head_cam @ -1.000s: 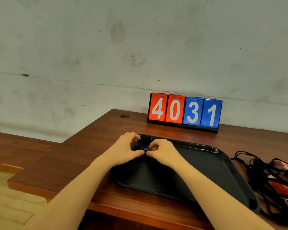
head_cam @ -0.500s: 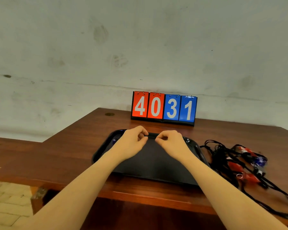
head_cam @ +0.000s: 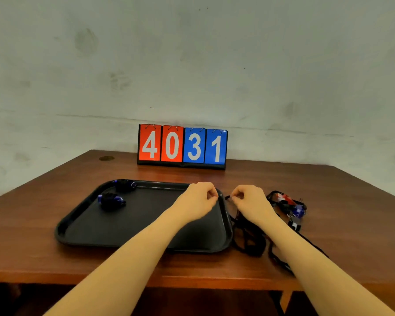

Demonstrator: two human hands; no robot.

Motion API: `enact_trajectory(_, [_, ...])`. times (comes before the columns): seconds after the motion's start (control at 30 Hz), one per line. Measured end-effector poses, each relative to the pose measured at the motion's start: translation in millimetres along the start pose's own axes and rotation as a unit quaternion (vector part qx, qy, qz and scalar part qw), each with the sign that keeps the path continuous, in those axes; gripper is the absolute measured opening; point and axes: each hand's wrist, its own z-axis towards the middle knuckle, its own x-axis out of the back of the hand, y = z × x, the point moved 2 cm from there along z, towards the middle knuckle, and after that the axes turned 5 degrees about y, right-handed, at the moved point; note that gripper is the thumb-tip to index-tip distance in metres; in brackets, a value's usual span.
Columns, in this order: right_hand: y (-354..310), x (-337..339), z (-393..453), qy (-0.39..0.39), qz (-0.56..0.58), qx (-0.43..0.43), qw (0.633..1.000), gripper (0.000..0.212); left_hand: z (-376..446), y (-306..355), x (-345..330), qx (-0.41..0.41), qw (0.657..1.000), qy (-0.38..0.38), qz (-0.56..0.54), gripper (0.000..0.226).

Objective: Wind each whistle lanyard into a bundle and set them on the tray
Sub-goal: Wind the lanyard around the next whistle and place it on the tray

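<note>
Beside tray [head_cam: 226, 226] — tangled lanyards [head_cam: 251, 242], scoreboard [head_cam: 182, 145] behind; right hand [head_cam: 251, 202] pinching cord, left hand [head_cam: 198, 199] curled, grip unclear.

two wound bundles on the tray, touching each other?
Apart. Head view shows bare tray floor between the back bundle and the front bundle.

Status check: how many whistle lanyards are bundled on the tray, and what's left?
Done: two wound bundles lie in the black tray. In hand: left hand and right hand pinch a lanyard cord. Left: the tangled whistle pile on the table.
</note>
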Motion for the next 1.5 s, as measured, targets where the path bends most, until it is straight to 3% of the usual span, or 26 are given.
enact_trajectory(0.3, [25, -18, 28, -0.035, -0.107, -0.02, 0.993, 0.03, 47, 2, -41, -0.014, 0.999, -0.011, 0.048, 0.022])
enact_trajectory(0.43, [29, -25, 36, -0.041, -0.147, -0.021, 0.988, 0.013, 64, -4, -52, -0.022, 0.993, -0.056, 0.098, 0.033])
enact_trajectory(0.5, [32, -26, 37, -0.018, -0.138, -0.008, 0.99, 0.012, 70, -4, -55, -0.032, 0.989, -0.075, 0.121, 0.037])
enact_trajectory(0.6, [33, -20, 37, 0.037, -0.029, 0.009, 0.999, 0.013, 70, -2, -58, -0.047, 0.987, -0.081, 0.132, 0.034])
enact_trajectory(0.73, [30, -11, 36, 0.07, 0.081, -0.005, 0.994, 0.013, 65, -2, -50, -0.019, 0.999, 0.01, 0.034, 0.018])
enact_trajectory(0.97, [14, -2, 35, 0.089, 0.06, 0.012, 0.994, 0.014, 53, 8, -9, -0.024, 0.993, 0.113, -0.037, 0.015])
enact_trajectory(1.17, [-6, 2, 38, 0.089, 0.102, 0.018, 0.991, 0.01, 46, 8, 20, -0.031, 0.99, 0.135, -0.038, 0.016])
enact_trajectory(1.37, [-22, -4, 39, 0.085, 0.35, -0.038, 0.932, 0.009, 30, 1, 33, -0.062, 0.994, 0.09, -0.006, 0.016])
enact_trajectory(1.5, [-35, -11, 42, 0.059, 0.512, -0.082, 0.853, 0.012, 27, -11, 38, -0.058, 0.997, 0.044, -0.024, 0.021])
